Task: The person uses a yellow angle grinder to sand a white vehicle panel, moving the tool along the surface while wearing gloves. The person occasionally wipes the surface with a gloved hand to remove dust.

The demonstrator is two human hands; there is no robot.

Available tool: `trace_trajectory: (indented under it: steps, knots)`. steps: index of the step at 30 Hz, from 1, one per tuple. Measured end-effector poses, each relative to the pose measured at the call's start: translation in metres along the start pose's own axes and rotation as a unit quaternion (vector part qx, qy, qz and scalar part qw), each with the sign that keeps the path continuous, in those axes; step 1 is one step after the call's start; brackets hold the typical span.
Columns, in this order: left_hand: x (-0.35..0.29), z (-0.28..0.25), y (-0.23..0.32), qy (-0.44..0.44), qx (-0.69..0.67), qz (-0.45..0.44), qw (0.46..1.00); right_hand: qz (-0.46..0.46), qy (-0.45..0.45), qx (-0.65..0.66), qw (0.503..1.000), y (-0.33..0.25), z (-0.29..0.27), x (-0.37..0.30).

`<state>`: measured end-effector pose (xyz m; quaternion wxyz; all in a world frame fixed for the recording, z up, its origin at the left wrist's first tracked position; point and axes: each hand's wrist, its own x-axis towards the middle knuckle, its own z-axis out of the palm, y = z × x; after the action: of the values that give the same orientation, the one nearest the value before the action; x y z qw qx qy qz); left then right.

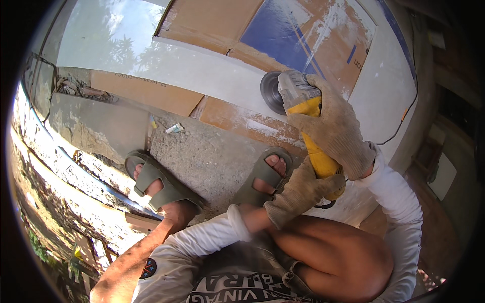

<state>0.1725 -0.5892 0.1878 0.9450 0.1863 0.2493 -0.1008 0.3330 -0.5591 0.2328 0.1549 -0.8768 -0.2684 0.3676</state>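
A yellow and grey angle grinder (pixel 303 108) is held in both gloved hands. My right hand (pixel 336 126) wraps its front body just behind the grey head. My left hand (pixel 300 192) grips the rear of the yellow handle. The dark round disc (pixel 270 93) rests at the edge of a large white glossy tile (pixel 212 76) lying on flattened cardboard (pixel 151 93). I am squatting, my feet in grey-green sandals (pixel 159 182) on the concrete.
A black power cord (pixel 399 126) runs off to the right over the tile. A small white tube (pixel 174 129) lies on the rough concrete floor (pixel 202 156). A dusty cardboard sheet with a blue panel (pixel 273 33) lies beyond the tile. A rubble edge borders the left.
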Motion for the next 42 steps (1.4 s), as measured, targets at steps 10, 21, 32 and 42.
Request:
trace_trajectory:
  steps: [10, 21, 32, 42]
  knots:
    - [0.0, 0.008, -0.009, -0.024, -0.045, -0.025, 0.998, 0.054, 0.006, -0.027, 0.998, 0.007, -0.006, -0.012]
    - [0.004, 0.016, -0.023, -0.012, 0.011, -0.044, 0.999, 0.028, 0.014, -0.042, 0.999, 0.038, -0.009, -0.023]
    - [0.012, 0.024, -0.042, -0.018, 0.018, -0.051, 0.998, 0.063, 0.025, -0.01, 0.998, 0.058, -0.013, -0.03]
    - [0.015, 0.027, -0.029, -0.042, 0.108, -0.119, 0.986, 0.11, 0.031, 0.047, 0.992, 0.069, -0.02, -0.042]
